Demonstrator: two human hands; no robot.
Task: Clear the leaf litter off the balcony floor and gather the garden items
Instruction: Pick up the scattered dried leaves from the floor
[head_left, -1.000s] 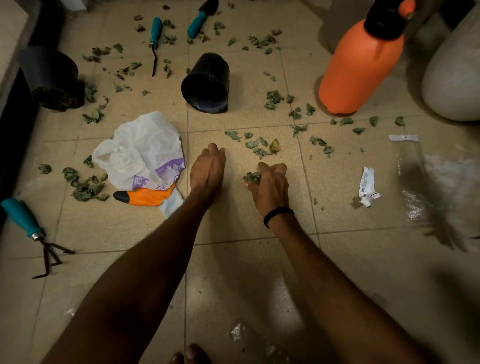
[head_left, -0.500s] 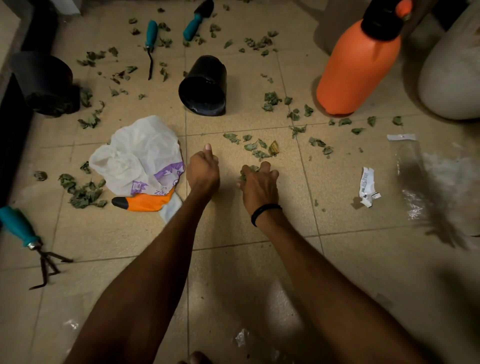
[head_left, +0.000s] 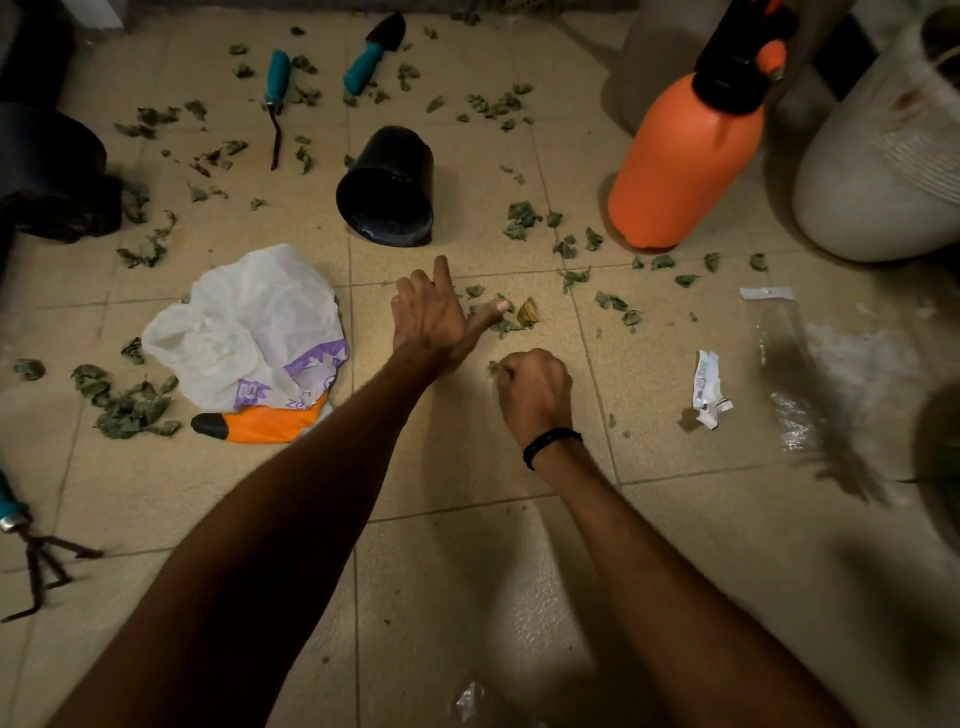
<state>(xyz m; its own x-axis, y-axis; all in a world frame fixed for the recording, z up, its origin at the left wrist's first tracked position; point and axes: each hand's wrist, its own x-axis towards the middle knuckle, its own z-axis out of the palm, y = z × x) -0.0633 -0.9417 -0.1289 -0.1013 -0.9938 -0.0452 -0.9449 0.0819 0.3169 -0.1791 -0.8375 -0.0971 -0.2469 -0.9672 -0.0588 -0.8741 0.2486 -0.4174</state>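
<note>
The nearest leaves (head_left: 506, 325) lie in a small cluster on the floor, at twelve o'clock from my right hand (head_left: 535, 392), with far more strewn from nine round to two o'clock. My right hand is clenched on a wad of litter, a shred poking out at its nine o'clock side. My left hand (head_left: 428, 322) has its fingers spread, thumb tip at the cluster's edge. My worry is that the full fist leaks crumbs if I grab more with it, and that a loose sweep from the left scatters the cluster. The plastic bag (head_left: 244, 332) at nine o'clock lies crumpled with no mouth I can see, so emptying into it could spill. The black pot (head_left: 387, 192), on its side at twelve, could roll if bumped
</note>
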